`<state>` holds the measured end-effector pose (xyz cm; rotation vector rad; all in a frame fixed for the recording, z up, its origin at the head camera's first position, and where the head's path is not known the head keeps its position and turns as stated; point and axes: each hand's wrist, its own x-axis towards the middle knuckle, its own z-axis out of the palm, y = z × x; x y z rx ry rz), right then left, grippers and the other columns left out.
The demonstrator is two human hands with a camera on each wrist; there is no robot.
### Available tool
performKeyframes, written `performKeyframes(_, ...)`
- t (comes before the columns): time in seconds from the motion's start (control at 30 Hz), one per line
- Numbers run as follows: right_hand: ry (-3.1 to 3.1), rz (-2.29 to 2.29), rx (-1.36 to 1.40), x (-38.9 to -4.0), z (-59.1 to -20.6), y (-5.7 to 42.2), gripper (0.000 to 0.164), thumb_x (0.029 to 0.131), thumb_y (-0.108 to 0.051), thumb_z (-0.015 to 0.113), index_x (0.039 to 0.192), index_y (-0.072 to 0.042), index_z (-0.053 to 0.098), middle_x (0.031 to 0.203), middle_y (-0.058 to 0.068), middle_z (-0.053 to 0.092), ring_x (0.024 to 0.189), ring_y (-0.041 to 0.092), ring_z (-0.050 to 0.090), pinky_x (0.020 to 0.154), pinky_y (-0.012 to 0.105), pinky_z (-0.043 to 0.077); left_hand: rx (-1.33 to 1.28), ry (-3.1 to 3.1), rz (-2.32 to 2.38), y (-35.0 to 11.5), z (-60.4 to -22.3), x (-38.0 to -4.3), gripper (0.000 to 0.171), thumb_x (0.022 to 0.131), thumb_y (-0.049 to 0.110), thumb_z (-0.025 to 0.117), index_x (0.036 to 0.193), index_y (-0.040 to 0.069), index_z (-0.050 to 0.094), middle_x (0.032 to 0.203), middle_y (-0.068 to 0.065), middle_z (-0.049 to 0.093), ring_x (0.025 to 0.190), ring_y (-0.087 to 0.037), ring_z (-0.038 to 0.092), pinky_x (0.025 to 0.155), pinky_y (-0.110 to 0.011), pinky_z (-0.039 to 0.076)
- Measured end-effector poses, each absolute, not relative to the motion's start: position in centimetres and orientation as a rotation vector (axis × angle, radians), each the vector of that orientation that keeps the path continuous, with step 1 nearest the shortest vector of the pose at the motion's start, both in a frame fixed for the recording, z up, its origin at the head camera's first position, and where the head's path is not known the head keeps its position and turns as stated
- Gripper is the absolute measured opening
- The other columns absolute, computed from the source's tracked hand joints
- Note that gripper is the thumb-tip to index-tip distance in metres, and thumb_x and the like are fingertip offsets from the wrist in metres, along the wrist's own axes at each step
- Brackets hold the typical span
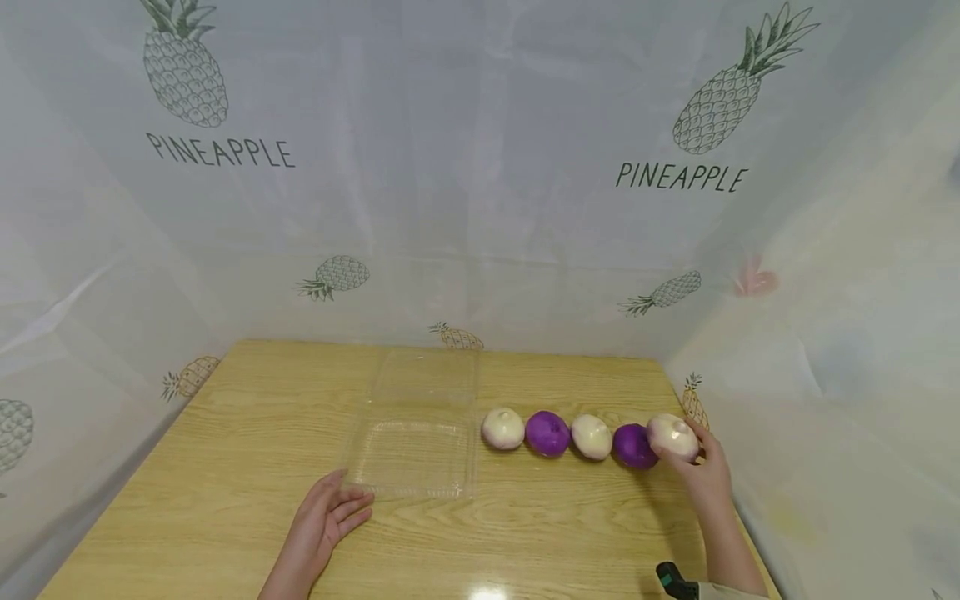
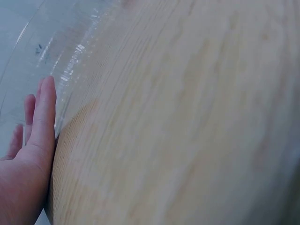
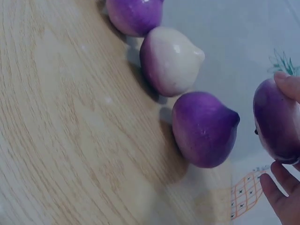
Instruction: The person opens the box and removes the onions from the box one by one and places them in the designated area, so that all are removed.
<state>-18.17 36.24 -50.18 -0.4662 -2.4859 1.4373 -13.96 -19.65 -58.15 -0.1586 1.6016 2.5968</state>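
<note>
My right hand grips a white onion with a purple underside, thumb on one side and fingers on the other. In the right wrist view this onion is raised, apart from the purple onion. A row on the table runs from a white onion through a purple onion and another white onion to that purple one. My left hand lies at the near left corner of a clear plastic clamshell box, fingers loosely extended; the box's lid is folded back.
The wooden table bears everything. Pineapple-printed curtain sheeting stands behind it and along both sides, close to my right hand. A dark device is at my right wrist.
</note>
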Motion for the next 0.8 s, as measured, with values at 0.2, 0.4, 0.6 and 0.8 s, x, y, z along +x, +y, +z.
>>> performKeyframes(0.2, -2.509, 1.422, -0.512, -18.3, -50.9, 37.2, 0.086, 0.088, -0.039, 0.073, 0.154, -0.011, 0.026, 0.145, 0.024, 0.033, 0.115, 0.032, 0.039, 0.065, 0.02, 0.043, -0.167, 1.6, 2.575, -19.6, -58.0, -14.0, 0.047, 0.108, 0.027, 0.037, 0.141, -0.003, 0.02, 0.103, -0.014, 0.058, 0.1, -0.029, 0.065, 0.09, -0.046, 0.054)
performKeyframes(0.4, -2.443, 1.484, -0.591, -18.2, -51.4, 37.8, 0.085, 0.09, -0.038, 0.071, 0.155, -0.012, 0.024, 0.151, 0.021, 0.028, 0.108, 0.029, 0.042, 0.063, 0.016, 0.043, -0.185, 1.601, 2.571, -19.6, -57.9, -14.0, 0.049, 0.108, 0.026, 0.037, 0.142, -0.004, 0.017, 0.104, -0.014, 0.058, 0.1, -0.029, 0.065, 0.089, -0.045, 0.054)
performKeyframes(0.6, -2.319, 1.586, -0.619, -18.5, -52.6, 38.5, 0.08, 0.092, -0.029, 0.07, 0.154, -0.008, 0.023, 0.148, 0.02, 0.028, 0.1, 0.01, 0.048, 0.067, 0.014, 0.053, -0.228, 1.605, 2.553, -19.6, -57.7, -14.1, 0.053, 0.108, 0.027, 0.038, 0.143, -0.004, 0.014, 0.103, -0.013, 0.057, 0.1, -0.027, 0.065, 0.09, -0.043, 0.054)
performKeyframes(0.8, -2.228, 1.646, -0.659, -18.3, -53.3, 38.9, 0.085, 0.091, -0.026, 0.071, 0.156, -0.011, 0.018, 0.154, 0.021, 0.021, 0.106, 0.016, 0.047, 0.066, 0.011, 0.052, -0.236, 1.609, 2.551, -19.6, -57.6, -14.1, 0.055, 0.108, 0.028, 0.039, 0.143, -0.005, 0.014, 0.104, -0.014, 0.057, 0.1, -0.027, 0.065, 0.09, -0.043, 0.054)
